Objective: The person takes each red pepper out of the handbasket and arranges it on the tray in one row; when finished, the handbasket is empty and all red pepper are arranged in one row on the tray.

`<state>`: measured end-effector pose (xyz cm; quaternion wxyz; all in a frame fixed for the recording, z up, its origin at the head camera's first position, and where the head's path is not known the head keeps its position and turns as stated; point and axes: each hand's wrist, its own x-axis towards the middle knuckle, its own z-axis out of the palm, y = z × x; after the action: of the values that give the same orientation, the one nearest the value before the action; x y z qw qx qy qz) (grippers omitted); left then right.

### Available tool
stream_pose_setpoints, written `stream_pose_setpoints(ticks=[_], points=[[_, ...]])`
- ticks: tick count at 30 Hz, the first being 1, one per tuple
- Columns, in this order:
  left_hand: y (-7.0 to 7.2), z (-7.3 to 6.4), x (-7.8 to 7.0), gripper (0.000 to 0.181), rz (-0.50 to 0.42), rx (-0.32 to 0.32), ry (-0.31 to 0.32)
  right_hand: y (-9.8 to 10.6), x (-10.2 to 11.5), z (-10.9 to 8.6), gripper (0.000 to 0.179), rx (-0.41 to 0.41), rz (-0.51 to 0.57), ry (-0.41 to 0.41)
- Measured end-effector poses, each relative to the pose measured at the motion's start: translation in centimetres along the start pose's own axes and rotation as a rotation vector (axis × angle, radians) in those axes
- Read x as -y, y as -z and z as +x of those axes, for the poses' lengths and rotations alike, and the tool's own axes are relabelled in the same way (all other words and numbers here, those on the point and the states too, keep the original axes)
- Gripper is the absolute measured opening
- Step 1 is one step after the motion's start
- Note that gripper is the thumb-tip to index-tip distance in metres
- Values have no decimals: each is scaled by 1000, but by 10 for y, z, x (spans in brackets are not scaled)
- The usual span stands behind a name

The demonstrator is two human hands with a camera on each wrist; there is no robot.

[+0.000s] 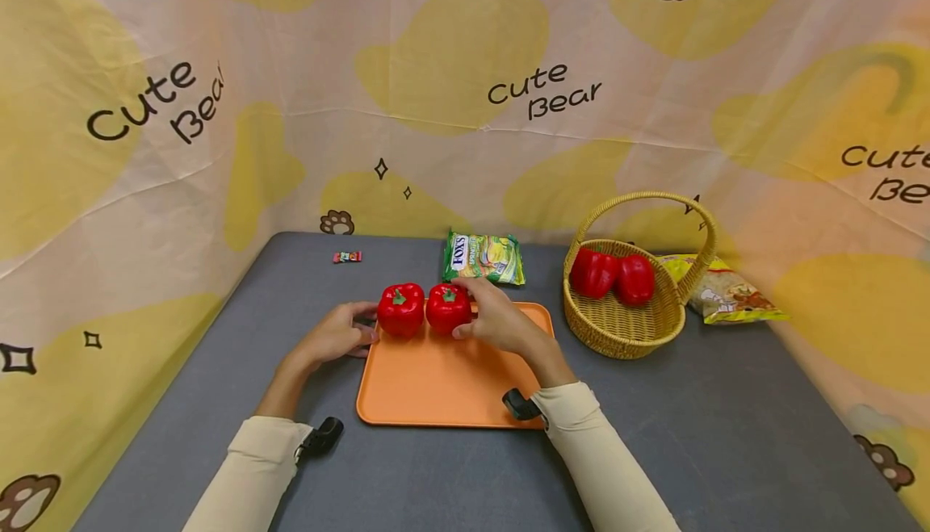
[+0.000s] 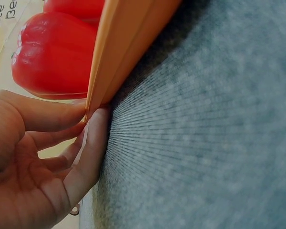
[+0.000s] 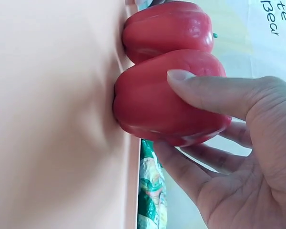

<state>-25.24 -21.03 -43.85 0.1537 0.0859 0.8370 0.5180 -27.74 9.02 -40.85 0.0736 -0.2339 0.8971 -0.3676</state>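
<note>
Two red bell peppers stand upright, side by side, at the far left of an orange tray (image 1: pixel 443 387). My right hand (image 1: pixel 497 318) grips the right-hand bell pepper (image 1: pixel 445 310), thumb on the near side and fingers around the far side; its base looks to be on or just at the tray in the right wrist view. Close to its left is the other bell pepper (image 1: pixel 400 311). At the tray's left edge, my left hand (image 1: pixel 340 334) pinches the rim, thumb (image 2: pixel 52 114) above and fingers (image 2: pixel 93 148) below, as the left wrist view shows.
To the right of the tray, a wicker basket (image 1: pixel 625 342) with a tall handle holds two more red bell peppers (image 1: pixel 613 275). Behind the tray lies a green Fox's candy bag (image 1: pixel 485 257). A small wrapped candy (image 1: pixel 347 257) is far left; a yellow snack bag (image 1: pixel 730 294) lies behind the basket.
</note>
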Motion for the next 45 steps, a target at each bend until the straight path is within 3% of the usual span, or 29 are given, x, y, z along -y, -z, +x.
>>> stream_pose_setpoints(ticks=[11, 22, 31, 37, 45], points=[[1, 3, 3, 59, 24, -8, 4, -1, 0, 3, 84, 4, 9, -3], [1, 2, 3, 58, 30, -16, 14, 9, -2, -8, 89, 6, 85, 9], [0, 2, 3, 59, 23, -18, 4, 31, -5, -29, 87, -23, -7, 51], [1, 2, 3, 59, 23, -19, 0, 49, -15, -47, 79, -53, 13, 85], [1, 4, 5, 59, 27, -17, 14, 73, -36, -75, 60, -182, -123, 177]])
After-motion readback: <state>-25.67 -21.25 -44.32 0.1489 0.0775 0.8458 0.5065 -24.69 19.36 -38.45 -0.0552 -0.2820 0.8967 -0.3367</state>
